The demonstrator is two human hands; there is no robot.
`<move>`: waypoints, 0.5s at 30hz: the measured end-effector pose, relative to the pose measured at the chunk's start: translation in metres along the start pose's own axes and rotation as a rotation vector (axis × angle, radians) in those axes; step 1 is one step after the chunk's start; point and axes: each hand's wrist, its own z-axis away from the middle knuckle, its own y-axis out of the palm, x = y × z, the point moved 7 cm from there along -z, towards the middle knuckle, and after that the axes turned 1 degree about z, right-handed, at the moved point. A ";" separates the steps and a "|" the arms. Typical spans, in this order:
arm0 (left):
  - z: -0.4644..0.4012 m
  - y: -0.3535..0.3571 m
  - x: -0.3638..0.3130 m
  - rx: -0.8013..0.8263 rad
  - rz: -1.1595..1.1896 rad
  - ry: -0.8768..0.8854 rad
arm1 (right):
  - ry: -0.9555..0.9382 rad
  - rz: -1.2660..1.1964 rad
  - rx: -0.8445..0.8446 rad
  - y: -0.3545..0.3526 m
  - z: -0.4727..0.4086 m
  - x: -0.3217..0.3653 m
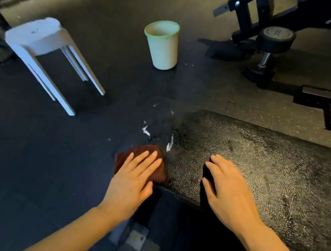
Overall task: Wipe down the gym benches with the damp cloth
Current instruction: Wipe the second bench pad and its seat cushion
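- Left hand [132, 180]: four fingers [144, 163] seen straight and flat, pressed on one brown cloth [134, 155]; nothing gripped.
- Right hand [230, 192]: fingers spread and relaxed, laid flat on one black bench pad [270, 165]; nothing held.
- Cloth is placed at the pad's left end corner, partly hidden under the left hand.
- Pad surface is seen wet and shiny; its right end is cut off by the frame.
- Counted on the dark floor [32, 150]: one white stool [43, 41], one pale cup-shaped bin [163, 45], one dumbbell [270, 50].
- Black machine frame [299, 16] at top right is cut off, hard to make out.
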 end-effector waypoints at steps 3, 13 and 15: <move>-0.007 -0.002 -0.032 -0.038 0.080 -0.033 | -0.029 0.004 -0.006 -0.001 -0.007 0.003; -0.010 -0.007 -0.005 0.047 0.153 0.027 | -0.145 -0.007 -0.034 0.011 -0.026 0.012; -0.017 -0.009 -0.002 0.029 0.176 -0.076 | -0.144 -0.015 -0.042 0.011 -0.023 0.009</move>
